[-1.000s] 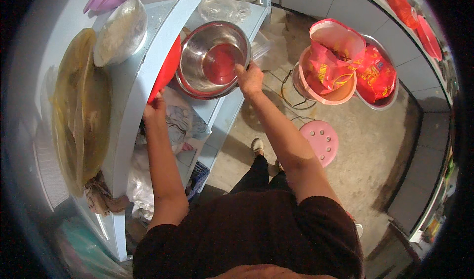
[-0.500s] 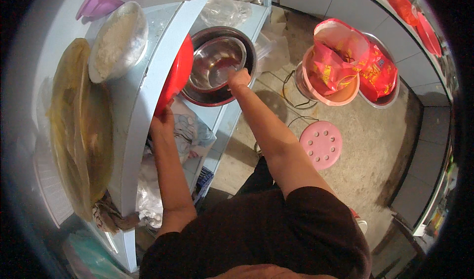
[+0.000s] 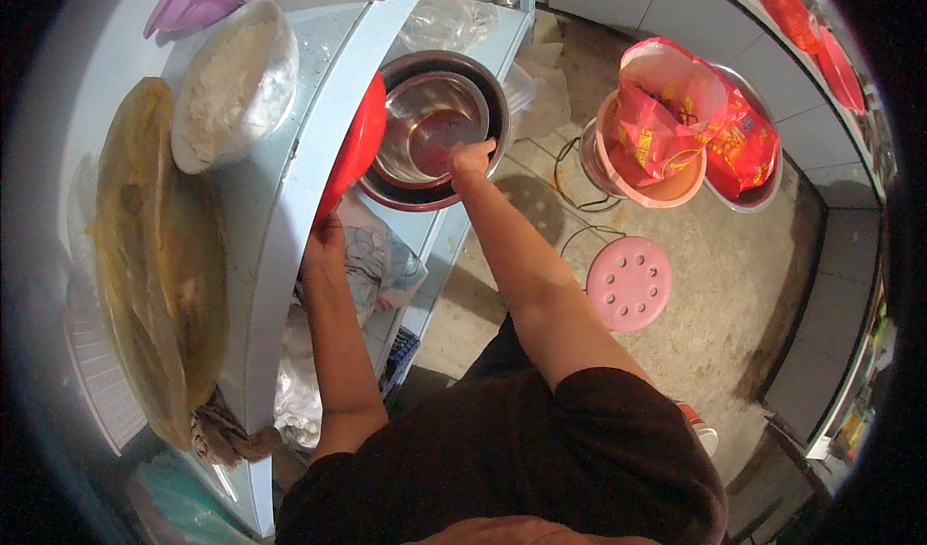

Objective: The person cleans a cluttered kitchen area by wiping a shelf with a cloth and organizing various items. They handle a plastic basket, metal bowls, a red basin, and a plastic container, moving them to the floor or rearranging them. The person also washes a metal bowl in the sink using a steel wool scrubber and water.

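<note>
On the lower shelf sits a dark, wide metal basin (image 3: 495, 101) with a smaller shiny steel bowl (image 3: 422, 109) nested inside it. My right hand (image 3: 472, 159) is closed at the near right edge of the steel bowl, its fingers reaching over the rim between the two vessels. To the left a red plastic basin (image 3: 355, 149) stands tilted, partly hidden by the upper shelf's edge. My left hand (image 3: 326, 236) grips its lower rim from below, the fingers partly covered.
The pale blue upper shelf (image 3: 253, 217) carries a bowl of white powder (image 3: 232, 86) and a large round thing in yellowish plastic (image 3: 159, 265). Clear bags (image 3: 444, 19) lie behind the basins. On the floor stand a pink stool (image 3: 630, 284) and a bucket (image 3: 666, 195) with red bags.
The view has shifted slightly. One finger of my right hand now stretches farther toward the dark basin's rim. My left hand stays at the red basin.
</note>
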Demonstrator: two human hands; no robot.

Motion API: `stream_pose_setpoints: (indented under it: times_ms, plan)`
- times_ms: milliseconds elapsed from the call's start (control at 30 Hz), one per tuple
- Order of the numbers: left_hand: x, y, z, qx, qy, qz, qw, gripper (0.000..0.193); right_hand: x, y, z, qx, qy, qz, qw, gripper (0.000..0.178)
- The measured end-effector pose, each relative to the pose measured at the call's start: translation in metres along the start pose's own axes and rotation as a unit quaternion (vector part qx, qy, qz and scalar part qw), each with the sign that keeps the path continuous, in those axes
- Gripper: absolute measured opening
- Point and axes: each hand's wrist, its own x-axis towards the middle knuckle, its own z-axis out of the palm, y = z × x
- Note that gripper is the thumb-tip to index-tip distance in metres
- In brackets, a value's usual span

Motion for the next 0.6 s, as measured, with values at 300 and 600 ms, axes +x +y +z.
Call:
stream_pose_setpoints:
  times_ms: [300, 600]
  plan:
    - [-0.009, -0.002, 0.008, -0.042, 0.015, 0.009, 0.999, 0.027, -0.03, -0.007, -0.031, 0.015, -0.045, -0.116, 0.992, 0.068]
    - [-0.013, -0.001, 0.015, -0.004, 0.011, 0.005, 1.0, 0.03, 0.008, -0.001, -0.012, -0.108, -0.066, -0.105, 0.986, 0.039]
